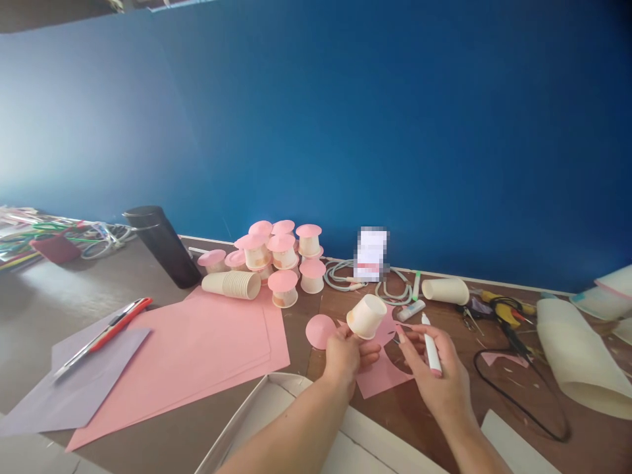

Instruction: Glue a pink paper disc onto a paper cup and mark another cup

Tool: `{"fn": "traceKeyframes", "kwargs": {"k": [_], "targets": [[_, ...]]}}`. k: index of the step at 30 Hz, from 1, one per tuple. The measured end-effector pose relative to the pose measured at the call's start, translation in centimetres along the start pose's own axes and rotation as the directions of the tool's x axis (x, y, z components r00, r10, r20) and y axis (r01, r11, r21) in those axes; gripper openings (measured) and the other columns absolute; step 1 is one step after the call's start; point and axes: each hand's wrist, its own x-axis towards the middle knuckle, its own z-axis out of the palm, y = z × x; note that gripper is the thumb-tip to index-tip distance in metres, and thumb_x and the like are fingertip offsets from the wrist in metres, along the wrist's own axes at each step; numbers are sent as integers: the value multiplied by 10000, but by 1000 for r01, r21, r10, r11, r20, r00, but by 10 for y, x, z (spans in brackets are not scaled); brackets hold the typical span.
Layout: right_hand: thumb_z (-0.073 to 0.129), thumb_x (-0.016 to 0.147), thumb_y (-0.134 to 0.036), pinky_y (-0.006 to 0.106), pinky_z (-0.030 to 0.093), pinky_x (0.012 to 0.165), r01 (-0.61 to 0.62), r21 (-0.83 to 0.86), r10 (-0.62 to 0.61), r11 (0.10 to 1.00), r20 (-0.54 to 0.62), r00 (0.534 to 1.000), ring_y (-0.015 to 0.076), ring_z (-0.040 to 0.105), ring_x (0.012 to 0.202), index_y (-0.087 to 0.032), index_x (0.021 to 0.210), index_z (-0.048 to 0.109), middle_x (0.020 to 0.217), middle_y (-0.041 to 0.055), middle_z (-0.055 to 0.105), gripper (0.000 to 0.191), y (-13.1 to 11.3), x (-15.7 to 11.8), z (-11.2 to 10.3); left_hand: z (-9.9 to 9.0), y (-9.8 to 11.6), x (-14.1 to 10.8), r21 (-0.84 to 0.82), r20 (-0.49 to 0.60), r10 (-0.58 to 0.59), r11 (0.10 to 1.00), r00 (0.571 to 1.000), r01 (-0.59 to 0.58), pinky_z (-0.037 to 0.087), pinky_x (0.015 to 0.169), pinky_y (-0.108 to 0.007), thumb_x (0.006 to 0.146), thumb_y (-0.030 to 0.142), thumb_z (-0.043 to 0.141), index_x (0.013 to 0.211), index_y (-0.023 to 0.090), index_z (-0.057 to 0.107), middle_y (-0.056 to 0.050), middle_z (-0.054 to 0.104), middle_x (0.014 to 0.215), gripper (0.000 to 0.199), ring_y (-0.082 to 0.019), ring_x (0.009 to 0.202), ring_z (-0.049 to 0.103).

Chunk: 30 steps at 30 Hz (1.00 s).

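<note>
White paper cup (367, 316) dead centre of the action, bottom up and tilted, rim low in the left hand (345, 359)! That left grip has hold of it near the rim, fingers spread beneath. Over at four o'clock from the cup, the right hand (442, 382) has its grip wrapped round a white pen (430, 347), pink end down near the palm, the other end pointing up and apart from the cup.

Now, the danger! Thin paper walls, so I'd say too tight a squeeze dents the cup, while too loose a hold on that low rim lets it roll off the fingers. Just beside the left hand, at eight o'clock, lies a pink disc (320, 331) on the worktop (316, 306); a dropped wrist could crease it. Below, at six o'clock, there's the pink cut sheet (378, 376), likely to drag if a sleeve or wrist catches its edges.

Up at ten o'clock stand the pink-topped cups (284, 280), some piled on others: one careless knock from the left arm and I fancy they topple. Far out at nine o'clock, a red knife (106, 338) rests on paper, a hazard to any reaching hand. And at four, a black cable (523, 411) loops, ready to snag the right forearm!
</note>
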Motion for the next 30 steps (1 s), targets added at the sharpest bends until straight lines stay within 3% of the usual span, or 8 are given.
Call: {"fn": "traceKeyframes", "kwargs": {"k": [8,15,25,28,30], "targets": [[708,714,-488,286,556,601,-129,119,130,984,6,992,179,663,673,-221,1005,600,874,59,691,410,-3,0,-1,-1,1,1,90,-16,-46,995,999,48,505,486,-275,801,220,592,1150,117,511,-95,665,661,373,-201,516,655],[731,687,-487,281,562,579,-213,192,212,958,28,977,180,665,661,-222,1022,606,890,59,697,445,-2,0,-3,0,2,-2,130,-2,-40,991,999,40,503,433,-285,798,191,579,1052,124,469,-133,687,837,284,-204,529,665],[730,689,-493,266,546,565,-209,183,210,961,16,978,163,650,606,-210,1002,604,852,57,695,440,-11,0,-4,0,-4,4,116,-23,-4,993,1000,6,498,426,-267,812,232,580,1012,153,438,-98,666,849,257,-155,493,630],[734,693,-475,267,549,566,-185,195,188,963,5,982,162,652,613,-204,1009,601,870,59,689,437,-13,0,-4,-4,-4,1,145,-56,53,988,997,-45,458,411,-264,811,295,590,1074,165,417,-48,622,770,341,-146,464,585],[733,703,-460,278,558,587,-179,227,184,957,3,983,165,659,634,-205,1015,596,889,59,685,426,-14,-1,-4,-6,-5,-5,209,-115,193,964,974,-166,438,442,-255,821,332,586,1063,175,418,4,550,704,334,-131,482,546]]}}
